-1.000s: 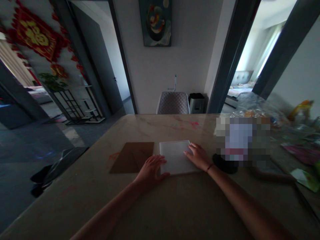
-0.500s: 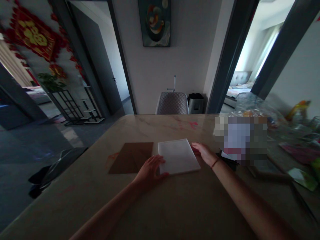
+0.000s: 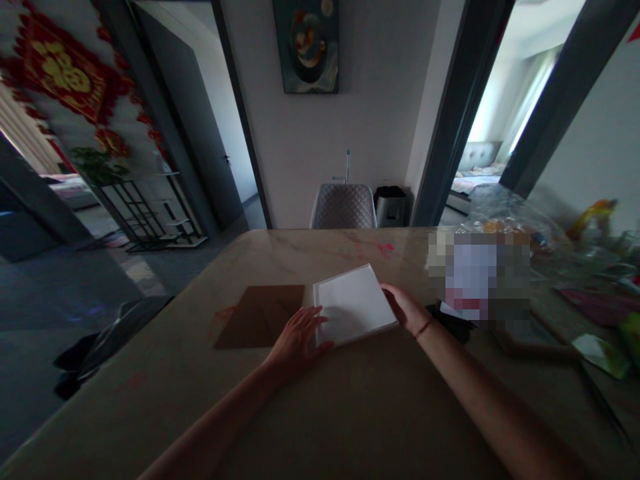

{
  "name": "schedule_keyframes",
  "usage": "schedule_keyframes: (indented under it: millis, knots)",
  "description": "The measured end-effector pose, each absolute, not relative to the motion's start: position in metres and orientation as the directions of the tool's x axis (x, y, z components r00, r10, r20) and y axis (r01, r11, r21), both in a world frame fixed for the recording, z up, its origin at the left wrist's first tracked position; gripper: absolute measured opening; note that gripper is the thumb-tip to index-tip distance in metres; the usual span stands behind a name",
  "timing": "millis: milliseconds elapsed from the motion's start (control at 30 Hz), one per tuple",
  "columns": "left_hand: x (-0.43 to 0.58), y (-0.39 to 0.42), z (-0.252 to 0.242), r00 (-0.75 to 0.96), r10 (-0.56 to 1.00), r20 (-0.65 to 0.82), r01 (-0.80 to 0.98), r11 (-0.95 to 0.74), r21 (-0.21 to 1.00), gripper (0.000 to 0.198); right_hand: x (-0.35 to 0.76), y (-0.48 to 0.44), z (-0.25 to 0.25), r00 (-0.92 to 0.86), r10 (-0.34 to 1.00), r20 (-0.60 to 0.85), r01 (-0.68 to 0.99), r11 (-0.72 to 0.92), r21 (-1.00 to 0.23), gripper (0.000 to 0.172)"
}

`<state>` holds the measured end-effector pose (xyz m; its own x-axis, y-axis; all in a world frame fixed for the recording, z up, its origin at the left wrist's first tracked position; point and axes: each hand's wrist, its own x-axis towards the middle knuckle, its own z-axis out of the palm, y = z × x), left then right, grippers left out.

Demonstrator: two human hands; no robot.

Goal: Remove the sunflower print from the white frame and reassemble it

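A flat white rectangular frame (image 3: 353, 303) with a thin raised rim lies before me, its right side tilted up off the table. At its right edge is my right hand (image 3: 406, 310), closed on it with the fingertips hidden behind and under the edge. My left hand (image 3: 300, 337) rests at the left edge, fingers spread and touching the white surface, thumb by the near corner. Left of that hand a brown board (image 3: 260, 317) with a faint folded flap lies flat on the table.
The marble-patterned table (image 3: 320, 413) spreads under everything. To the right are a blurred-out patch (image 3: 475, 280), a dark frame-like object (image 3: 540, 343), a clear plastic bag (image 3: 505, 210) and a green packet (image 3: 600, 353). A quilted chair (image 3: 345, 205) stands beyond the far edge.
My right hand has moved in to the left and taken hold of the white frame's right edge. That side has risen and the frame has turned slightly. My left hand has barely moved.
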<state>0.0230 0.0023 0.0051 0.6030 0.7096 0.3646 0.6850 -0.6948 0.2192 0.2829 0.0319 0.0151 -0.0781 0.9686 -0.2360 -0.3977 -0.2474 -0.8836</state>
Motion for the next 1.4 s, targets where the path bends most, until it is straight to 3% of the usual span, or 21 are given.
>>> schedule_keyframes:
  millis: [133,400,667,800,900,1000,1100,1233,1400]
  knots:
    - [0.028,-0.002,0.010,0.593,0.714,0.372,0.681,-0.691,0.242,0.041,0.276,0.027,0.027,-0.141,0.953,-0.270,-0.465,-0.304,-0.831,0.020]
    - [0.050,-0.015,0.009,0.520,0.779,0.349,0.646,-0.626,0.437,0.049,0.261,0.017,0.037,-0.265,0.940,-0.216,-0.444,-0.318,-0.838,0.020]
    - [0.049,-0.014,0.007,0.495,0.812,0.309,0.653,-0.582,0.485,0.046,0.251,0.012,0.034,-0.145,0.974,-0.174,-0.346,-0.215,-0.913,0.019]
    - [0.050,-0.014,0.006,0.496,0.815,0.301,0.652,-0.578,0.490,0.047,0.242,0.013,0.027,0.035,0.985,-0.166,-0.143,-0.160,-0.977,0.036]
    - [0.050,-0.014,0.005,0.495,0.809,0.316,0.632,-0.585,0.509,0.045,0.239,0.015,0.021,0.211,0.975,-0.077,0.088,-0.097,-0.991,0.059]
    - [0.050,-0.013,0.007,0.486,0.821,0.301,0.599,-0.563,0.569,0.037,0.239,0.014,0.016,0.238,0.969,0.059,0.341,-0.027,-0.940,0.080]
    - [0.050,-0.012,0.008,0.455,0.842,0.289,0.548,-0.521,0.654,0.033,0.238,0.009,0.013,0.216,0.970,0.114,0.535,-0.020,-0.845,0.089]
    - [0.051,-0.007,0.007,0.377,0.888,0.262,0.486,-0.431,0.760,0.032,0.233,0.003,0.013,0.230,0.956,0.182,0.647,-0.010,-0.762,0.099]
    - [0.054,-0.006,0.008,0.320,0.914,0.248,0.456,-0.378,0.805,0.024,0.228,0.000,0.015,0.219,0.960,0.174,0.634,-0.004,-0.774,0.102]
